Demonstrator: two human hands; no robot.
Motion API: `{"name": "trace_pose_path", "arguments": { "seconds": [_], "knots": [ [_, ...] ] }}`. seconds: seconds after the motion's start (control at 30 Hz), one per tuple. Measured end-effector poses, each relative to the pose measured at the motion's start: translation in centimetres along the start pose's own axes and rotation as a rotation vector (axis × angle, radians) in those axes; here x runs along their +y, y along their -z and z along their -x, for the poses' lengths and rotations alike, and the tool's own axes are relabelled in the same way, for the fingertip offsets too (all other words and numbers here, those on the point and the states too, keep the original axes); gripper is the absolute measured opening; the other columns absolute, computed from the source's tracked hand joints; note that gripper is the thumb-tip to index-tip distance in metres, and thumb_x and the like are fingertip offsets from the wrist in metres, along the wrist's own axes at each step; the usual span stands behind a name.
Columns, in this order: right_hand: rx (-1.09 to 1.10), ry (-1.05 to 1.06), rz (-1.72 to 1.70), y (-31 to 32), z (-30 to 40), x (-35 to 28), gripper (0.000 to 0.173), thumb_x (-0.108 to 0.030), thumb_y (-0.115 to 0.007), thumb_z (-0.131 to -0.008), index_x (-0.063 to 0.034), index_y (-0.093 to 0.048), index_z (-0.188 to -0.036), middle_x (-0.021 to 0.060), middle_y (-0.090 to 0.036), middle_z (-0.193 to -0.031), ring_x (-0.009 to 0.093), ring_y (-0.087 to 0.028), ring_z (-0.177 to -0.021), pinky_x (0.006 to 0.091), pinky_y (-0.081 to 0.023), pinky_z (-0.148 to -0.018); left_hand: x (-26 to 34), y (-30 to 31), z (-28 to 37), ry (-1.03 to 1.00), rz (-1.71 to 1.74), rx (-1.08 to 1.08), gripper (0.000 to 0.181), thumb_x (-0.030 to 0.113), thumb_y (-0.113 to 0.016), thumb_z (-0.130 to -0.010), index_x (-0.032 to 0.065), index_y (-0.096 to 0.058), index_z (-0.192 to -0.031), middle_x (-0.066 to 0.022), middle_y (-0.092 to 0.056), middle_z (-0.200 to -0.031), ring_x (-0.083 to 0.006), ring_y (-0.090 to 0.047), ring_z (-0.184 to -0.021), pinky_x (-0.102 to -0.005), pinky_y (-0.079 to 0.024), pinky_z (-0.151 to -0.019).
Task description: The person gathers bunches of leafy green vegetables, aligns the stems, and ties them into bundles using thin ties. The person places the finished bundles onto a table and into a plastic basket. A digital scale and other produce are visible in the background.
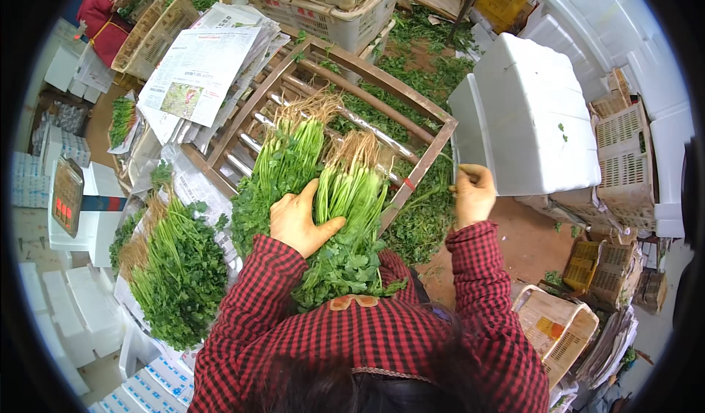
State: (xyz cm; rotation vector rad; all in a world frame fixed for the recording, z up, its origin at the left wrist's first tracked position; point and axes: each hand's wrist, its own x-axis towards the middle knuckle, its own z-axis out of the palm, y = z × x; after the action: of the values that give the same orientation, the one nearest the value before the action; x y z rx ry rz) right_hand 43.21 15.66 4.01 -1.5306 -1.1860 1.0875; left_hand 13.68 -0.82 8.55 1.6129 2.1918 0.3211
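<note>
Two rooted bunches of leafy green herbs, apparently coriander, lie side by side before me on a brown metal rack [396, 198] with bars. My left hand [302, 220] grips the leafy stems where the left bunch [289, 154] and the right bunch [352, 192] meet. Its thumb lies over the right bunch; several fingers are hidden in the greens. Off to the right, past the rack's edge, my right hand [475, 192] is closed, pinching a thin green stem [429, 193] that is blurred. Pale brown roots [352, 147] point away from me.
More coriander [182, 264] is piled on newspaper at the left, near a scale display [67, 197]. Newspapers [201, 71] are stacked beyond the rack. White foam boxes [529, 121] and plastic crates [330, 21] stand around. Loose greens [429, 231] cover the floor. A person [104, 21] works far left.
</note>
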Motion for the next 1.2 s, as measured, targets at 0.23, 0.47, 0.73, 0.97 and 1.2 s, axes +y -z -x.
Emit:
{"name": "trace_pose_path", "arguments": {
  "seconds": [0.23,0.47,0.73,0.97,1.2],
  "knots": [
    [-0.184,0.226,0.669,1.3,3.4,-3.0,0.045,-0.034,-0.068,-0.101,-0.0034,-0.062,-0.133,0.0139,-0.073,-0.099,0.021,-0.072,-0.080,0.0356,-0.061,-0.073,0.2,0.1,-0.1,0.014,-0.006,-0.041,0.095,0.057,-0.079,-0.077,-0.0020,-0.051,-0.145,-0.0202,-0.072,-0.109,-0.0344,-0.064,-0.097,-0.0454,-0.047,-0.094],
    [-0.707,0.082,0.354,-9.3,4.8,-1.0,0.083,-0.062,-0.055,-0.100,-0.0032,-0.038,-0.157,0.0283,-0.065,-0.134,0.038,-0.067,-0.118,0.0422,-0.054,-0.101,-0.1,0.9,0.0,-0.077,0.005,-0.066,0.092,0.058,-0.078,-0.080,0.0028,-0.052,-0.149,-0.0166,-0.073,-0.106,-0.0299,-0.063,-0.094,-0.0440,-0.047,-0.091],
    [-0.778,0.053,0.492,-14.1,2.3,-3.2,0.103,-0.071,-0.056,-0.095,0.0052,-0.027,-0.158,0.0332,-0.045,-0.153,0.043,-0.050,-0.140,0.0444,-0.045,-0.113,-1.7,-1.4,0.8,-0.296,-0.050,0.087,0.086,0.065,-0.062,-0.089,0.0065,-0.052,-0.150,-0.0115,-0.067,-0.138,-0.0286,-0.060,-0.091,-0.0434,-0.045,-0.086],
    [-0.787,-0.040,0.076,-17.6,1.9,-0.1,0.073,-0.016,-0.082,-0.082,0.0030,-0.048,-0.144,0.0175,-0.069,-0.129,0.025,-0.068,-0.117,0.0343,-0.051,-0.104,-1.7,-1.4,0.7,-0.292,-0.021,0.089,0.087,0.067,-0.061,-0.089,0.0074,-0.050,-0.152,-0.0124,-0.069,-0.133,-0.0301,-0.060,-0.097,-0.0444,-0.044,-0.089],
    [-0.884,-0.070,0.064,-16.8,2.1,-3.2,0.074,-0.005,-0.078,-0.080,0.0027,-0.048,-0.147,0.0133,-0.066,-0.131,0.023,-0.064,-0.119,0.0334,-0.048,-0.106,-1.4,-0.7,0.5,-0.181,0.092,0.074,0.066,0.049,-0.053,-0.100,0.0019,-0.050,-0.146,-0.0187,-0.065,-0.136,-0.0354,-0.061,-0.101,-0.0449,-0.044,-0.094]
  ]
}}
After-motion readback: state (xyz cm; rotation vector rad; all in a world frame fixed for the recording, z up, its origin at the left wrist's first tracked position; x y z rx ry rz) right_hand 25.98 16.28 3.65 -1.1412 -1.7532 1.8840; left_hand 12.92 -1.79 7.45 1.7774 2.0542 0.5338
